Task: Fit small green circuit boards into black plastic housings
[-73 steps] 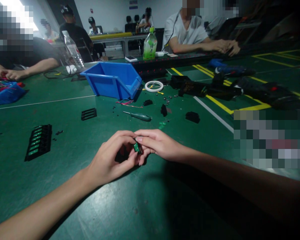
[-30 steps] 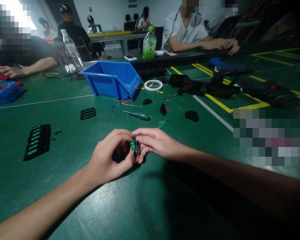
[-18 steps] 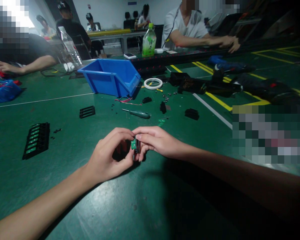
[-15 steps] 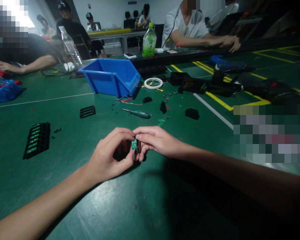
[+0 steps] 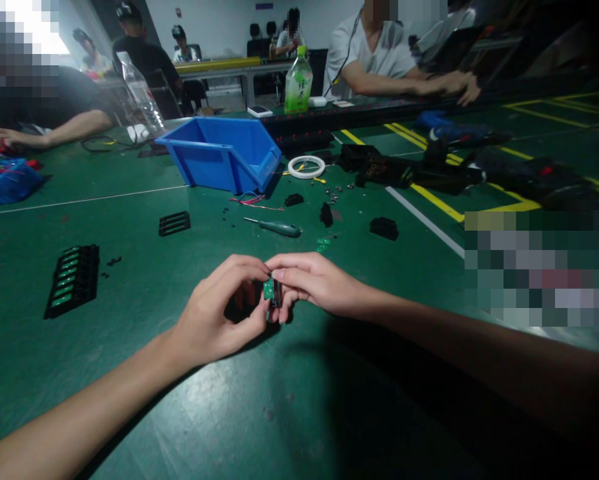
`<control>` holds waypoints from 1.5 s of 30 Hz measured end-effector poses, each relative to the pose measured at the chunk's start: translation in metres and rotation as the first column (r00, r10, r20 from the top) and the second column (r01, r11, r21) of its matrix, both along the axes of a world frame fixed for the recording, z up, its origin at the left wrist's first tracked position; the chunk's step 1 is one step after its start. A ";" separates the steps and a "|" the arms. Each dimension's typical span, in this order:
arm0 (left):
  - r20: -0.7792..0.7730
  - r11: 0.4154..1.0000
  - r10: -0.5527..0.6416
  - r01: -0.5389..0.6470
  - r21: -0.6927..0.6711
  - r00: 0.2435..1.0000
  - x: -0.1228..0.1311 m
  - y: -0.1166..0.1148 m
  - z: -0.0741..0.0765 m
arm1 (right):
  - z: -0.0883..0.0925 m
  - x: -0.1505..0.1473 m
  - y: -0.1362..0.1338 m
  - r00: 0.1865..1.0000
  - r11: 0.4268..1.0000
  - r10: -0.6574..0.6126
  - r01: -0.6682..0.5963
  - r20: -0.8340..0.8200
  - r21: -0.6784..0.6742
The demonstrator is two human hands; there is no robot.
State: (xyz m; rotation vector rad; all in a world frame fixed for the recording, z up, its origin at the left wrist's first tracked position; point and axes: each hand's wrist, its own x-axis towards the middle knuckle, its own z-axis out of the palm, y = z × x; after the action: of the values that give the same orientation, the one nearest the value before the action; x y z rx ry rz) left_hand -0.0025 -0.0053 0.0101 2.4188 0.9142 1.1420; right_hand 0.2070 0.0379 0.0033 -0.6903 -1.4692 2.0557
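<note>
Screwdriver (image 5: pixel 278 228) before bin (image 5: pixel 224 155), on table (image 5: pixel 129 373)

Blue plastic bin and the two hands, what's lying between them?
Head view: a green-handled screwdriver and thin red wires lie there on the green table.

I see a small green circuit board (image 5: pixel 268 289) standing on edge, its flat green face turned toward my left hand (image 5: pixel 214 323). It is pressed against a small black part (image 5: pixel 276 294) just to its right. The pair is pinched between the fingertips of that hand and my right hand (image 5: pixel 316 285), and finer detail is too small to make out.
</note>
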 end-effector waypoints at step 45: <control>0.001 0.998 -0.050 0.050 -0.031 0.999 -0.001 0.001 -0.001 | 0.001 0.001 -0.001 1.000 1.000 0.014 -0.014 0.005 0.025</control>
State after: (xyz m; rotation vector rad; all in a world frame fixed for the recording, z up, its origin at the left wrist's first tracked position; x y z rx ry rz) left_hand -0.0030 -0.0042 0.0094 2.4034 0.8603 1.1022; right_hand 0.2081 0.0370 0.0041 -0.6771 -1.5045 2.0439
